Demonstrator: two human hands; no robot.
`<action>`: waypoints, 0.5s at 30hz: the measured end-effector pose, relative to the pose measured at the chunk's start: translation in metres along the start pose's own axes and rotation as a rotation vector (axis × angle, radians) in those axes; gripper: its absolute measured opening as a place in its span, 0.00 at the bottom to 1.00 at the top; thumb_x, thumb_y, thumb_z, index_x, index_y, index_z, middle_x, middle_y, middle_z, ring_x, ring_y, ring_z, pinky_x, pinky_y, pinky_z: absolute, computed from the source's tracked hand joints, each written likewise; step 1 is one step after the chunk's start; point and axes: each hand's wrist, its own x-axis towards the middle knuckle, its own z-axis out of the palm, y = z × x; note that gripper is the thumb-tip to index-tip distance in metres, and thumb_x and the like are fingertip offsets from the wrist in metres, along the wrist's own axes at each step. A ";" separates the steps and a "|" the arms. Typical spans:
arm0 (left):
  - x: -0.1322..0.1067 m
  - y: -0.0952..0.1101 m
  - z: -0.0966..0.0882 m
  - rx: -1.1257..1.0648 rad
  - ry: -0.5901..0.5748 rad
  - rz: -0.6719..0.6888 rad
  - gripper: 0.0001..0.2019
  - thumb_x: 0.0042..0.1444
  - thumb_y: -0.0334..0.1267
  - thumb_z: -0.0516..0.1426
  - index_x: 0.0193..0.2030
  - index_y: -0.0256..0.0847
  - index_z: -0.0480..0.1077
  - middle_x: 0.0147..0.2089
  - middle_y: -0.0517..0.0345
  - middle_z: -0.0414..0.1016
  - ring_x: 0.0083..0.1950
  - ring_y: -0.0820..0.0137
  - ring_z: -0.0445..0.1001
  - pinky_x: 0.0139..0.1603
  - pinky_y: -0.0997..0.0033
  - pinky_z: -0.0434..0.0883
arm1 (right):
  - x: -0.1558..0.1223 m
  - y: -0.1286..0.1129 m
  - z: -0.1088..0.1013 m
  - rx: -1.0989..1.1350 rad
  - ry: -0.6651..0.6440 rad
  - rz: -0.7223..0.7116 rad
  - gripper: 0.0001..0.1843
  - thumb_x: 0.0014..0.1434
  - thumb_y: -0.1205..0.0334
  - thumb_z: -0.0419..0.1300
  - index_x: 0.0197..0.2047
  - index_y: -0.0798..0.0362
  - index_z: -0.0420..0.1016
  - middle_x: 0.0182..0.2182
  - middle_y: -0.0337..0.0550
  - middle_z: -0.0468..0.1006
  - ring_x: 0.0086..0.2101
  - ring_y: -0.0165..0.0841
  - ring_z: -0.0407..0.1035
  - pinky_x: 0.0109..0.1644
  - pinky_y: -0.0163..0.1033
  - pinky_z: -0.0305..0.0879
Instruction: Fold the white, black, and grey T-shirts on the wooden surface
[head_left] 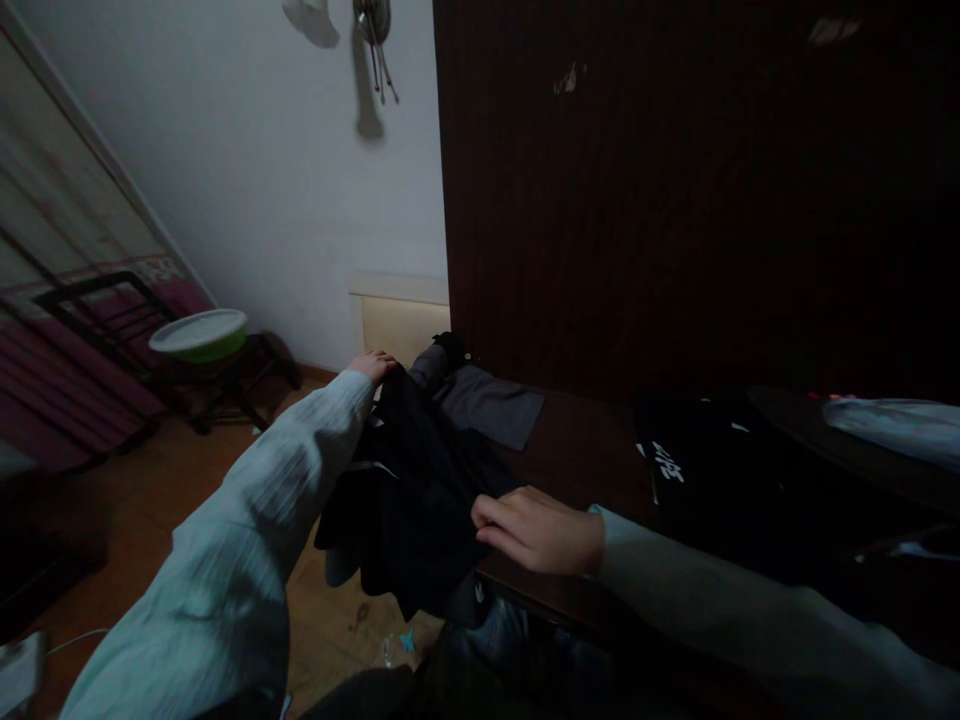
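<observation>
A dark garment lies draped over the left edge of a dark wooden table and hangs toward the floor. My left hand reaches out to the garment's far end and rests on it; its fingers are mostly hidden by the cloth. My right hand lies on the near part of the garment at the table edge, fingers curled together and pressing on the fabric. A grey piece of cloth lies flat just beyond the dark garment.
A black garment with white lettering lies on the table to the right, with a pale bundle at far right. A dark wardrobe stands behind. A green-rimmed basin sits on a low stand at left, over wooden floor.
</observation>
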 end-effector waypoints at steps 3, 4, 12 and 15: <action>-0.005 -0.017 -0.014 0.042 0.000 -0.078 0.11 0.51 0.28 0.50 0.33 0.42 0.73 0.42 0.53 0.75 0.46 0.66 0.69 0.48 0.69 0.64 | -0.015 0.015 -0.021 0.015 0.163 0.121 0.09 0.60 0.55 0.50 0.38 0.52 0.62 0.31 0.41 0.72 0.31 0.30 0.67 0.34 0.33 0.56; -0.007 -0.023 -0.021 0.049 0.009 -0.100 0.10 0.50 0.28 0.50 0.33 0.41 0.73 0.42 0.53 0.75 0.47 0.66 0.68 0.48 0.68 0.64 | -0.021 0.023 -0.032 0.014 0.242 0.162 0.09 0.59 0.55 0.51 0.38 0.52 0.63 0.31 0.41 0.72 0.31 0.30 0.67 0.35 0.34 0.57; -0.011 0.001 -0.117 -0.132 0.349 -0.207 0.19 0.58 0.44 0.46 0.42 0.30 0.69 0.37 0.57 0.73 0.41 0.73 0.69 0.44 0.73 0.64 | -0.094 0.074 -0.144 -0.120 0.849 0.324 0.14 0.51 0.47 0.58 0.33 0.49 0.71 0.27 0.40 0.73 0.27 0.30 0.66 0.30 0.37 0.60; -0.008 0.039 -0.162 -0.192 0.469 -0.127 0.30 0.58 0.48 0.41 0.43 0.16 0.66 0.33 0.58 0.68 0.42 0.72 0.68 0.44 0.70 0.61 | -0.127 0.068 -0.176 -0.230 0.974 0.395 0.11 0.50 0.48 0.59 0.32 0.45 0.74 0.28 0.39 0.74 0.28 0.29 0.67 0.32 0.39 0.60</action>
